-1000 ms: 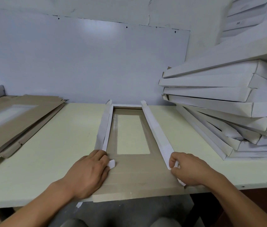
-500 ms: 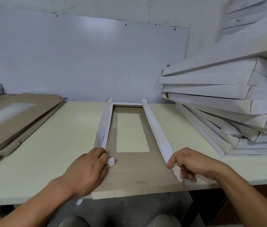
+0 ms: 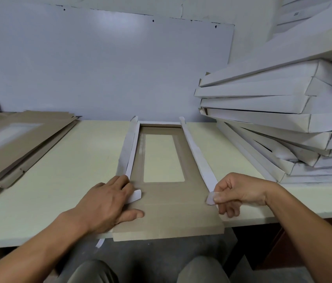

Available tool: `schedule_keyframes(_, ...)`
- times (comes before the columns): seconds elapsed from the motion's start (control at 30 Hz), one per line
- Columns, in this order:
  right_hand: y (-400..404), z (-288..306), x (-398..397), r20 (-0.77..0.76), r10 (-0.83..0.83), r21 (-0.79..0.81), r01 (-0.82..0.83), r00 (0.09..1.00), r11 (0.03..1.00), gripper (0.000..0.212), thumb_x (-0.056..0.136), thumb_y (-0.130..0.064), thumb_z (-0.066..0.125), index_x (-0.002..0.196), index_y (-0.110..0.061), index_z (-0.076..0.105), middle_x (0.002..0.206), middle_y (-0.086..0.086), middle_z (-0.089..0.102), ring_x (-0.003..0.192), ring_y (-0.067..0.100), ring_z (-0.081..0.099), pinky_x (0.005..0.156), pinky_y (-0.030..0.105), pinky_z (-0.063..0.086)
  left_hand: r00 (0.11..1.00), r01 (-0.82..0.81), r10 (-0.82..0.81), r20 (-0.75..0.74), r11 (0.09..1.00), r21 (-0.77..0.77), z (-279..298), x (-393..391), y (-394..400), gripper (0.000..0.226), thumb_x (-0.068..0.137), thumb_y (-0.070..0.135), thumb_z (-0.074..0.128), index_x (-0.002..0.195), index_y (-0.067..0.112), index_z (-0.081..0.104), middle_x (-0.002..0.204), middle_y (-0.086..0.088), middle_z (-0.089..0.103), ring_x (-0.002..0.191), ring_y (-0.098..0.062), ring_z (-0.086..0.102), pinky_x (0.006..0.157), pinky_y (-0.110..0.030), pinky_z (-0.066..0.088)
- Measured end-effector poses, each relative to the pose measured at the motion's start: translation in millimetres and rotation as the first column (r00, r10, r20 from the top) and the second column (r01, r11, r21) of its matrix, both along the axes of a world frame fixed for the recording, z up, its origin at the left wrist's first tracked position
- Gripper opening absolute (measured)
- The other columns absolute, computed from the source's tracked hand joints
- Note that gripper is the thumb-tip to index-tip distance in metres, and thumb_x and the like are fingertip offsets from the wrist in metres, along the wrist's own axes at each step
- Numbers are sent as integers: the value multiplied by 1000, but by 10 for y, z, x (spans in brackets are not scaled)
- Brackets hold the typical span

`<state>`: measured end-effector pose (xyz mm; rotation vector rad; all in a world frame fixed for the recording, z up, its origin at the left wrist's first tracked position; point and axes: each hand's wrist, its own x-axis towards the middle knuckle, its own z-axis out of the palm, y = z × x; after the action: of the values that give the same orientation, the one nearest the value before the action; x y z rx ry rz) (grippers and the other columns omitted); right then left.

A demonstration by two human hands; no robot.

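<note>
— Where is the cardboard blank (image 3: 173, 213)?

— Flat on the table (image 3: 69, 170), brown side up, its near edge overhanging the table's front; the left side wall (image 3: 127, 152) and the right side wall (image 3: 198, 158) stand folded up along its window.

— And the hands?

— The left hand (image 3: 108, 203) lies flat, fingers straight, pressing the blank at the near end of the left side wall; its thumb is spread out on the brown board; it has hardly moved since half a second ago.

— The right one?

— The right hand (image 3: 240, 190) now pinches the right wall's end tab (image 3: 210, 198) between thumb and forefinger; half a second ago its fingers lay over the wall's end, and the tab pointed down along the edge; now it is turned towards the blank's middle.

— Around them?

— A stack of folded white boxes (image 3: 273, 119) at the right; a pile of flat blanks (image 3: 18, 135) at the left.
</note>
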<state>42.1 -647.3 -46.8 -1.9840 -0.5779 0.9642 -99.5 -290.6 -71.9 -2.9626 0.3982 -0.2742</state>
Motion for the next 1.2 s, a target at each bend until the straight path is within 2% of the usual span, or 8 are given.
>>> schedule_keyframes(0.23,186,-101,-60,540,-48,-108,126,840,986,29,87,-48,71,71,-24,70,56,-7,47,51,10,39,51,21,31,997,44,-40,62,997,-58,26,-56,-39,45,97,54,14,99,21,44,104,6,35,94,-16,36,83,-26,37)
schedule_keyframes(0.33,255,-127,-177,732,84,-195,90,676,977,44,97,-52,46,74,-16,59,68,5,49,63,18,45,62,35,39,986,168,-156,63,951,-259,25,-63,-27,13,102,26,36,105,19,47,103,7,38,91,-13,37,83,-28,39)
schedule_keyframes(0.43,272,-145,-277,792,128,-239,110,597,965,43,100,-50,37,95,-23,70,84,2,46,76,13,50,77,38,49,981,183,-190,29,882,-434,59,-89,-6,30,98,16,48,122,31,39,109,22,41,94,6,43,82,-12,37)
schedule_keyframes(0.6,254,-148,-323,860,78,-161,123,505,979,25,101,-39,53,111,-33,76,97,-11,38,88,6,48,75,33,49,952,305,-292,93,881,-363,70,-137,57,12,98,26,49,88,20,53,91,9,55,85,-11,55,73,-30,49)
schedule_keyframes(0.8,260,-214,-312,842,-40,29,29,537,999,20,95,-17,68,109,-25,78,87,-11,58,79,11,59,69,12,41,936,215,-301,-182,899,-381,108,-269,163,94,68,87,57,144,34,40,158,26,15,144,11,8,118,-15,16)
schedule_keyframes(0.9,257,-191,-288,807,-122,106,61,578,993,17,87,-15,76,89,-32,77,81,-12,65,73,10,60,67,11,42,945,257,-309,-111,906,-335,89,-322,91,68,88,64,56,144,29,42,159,18,19,147,5,7,118,-14,13)
schedule_keyframes(1.1,230,-92,-298,742,-134,127,58,657,990,15,86,-21,78,74,-29,73,78,-9,69,69,11,62,66,22,49,981,183,-190,30,876,-446,190,-290,-80,33,102,35,41,108,16,67,108,7,71,99,-10,64,88,-26,48)
schedule_keyframes(1.2,203,-19,-319,746,-62,59,28,663,998,43,97,-48,55,74,-15,69,75,0,63,69,15,59,68,31,46,994,106,-100,38,860,-500,221,-252,-120,32,101,39,40,78,20,52,59,5,52,56,-15,48,57,-28,39)
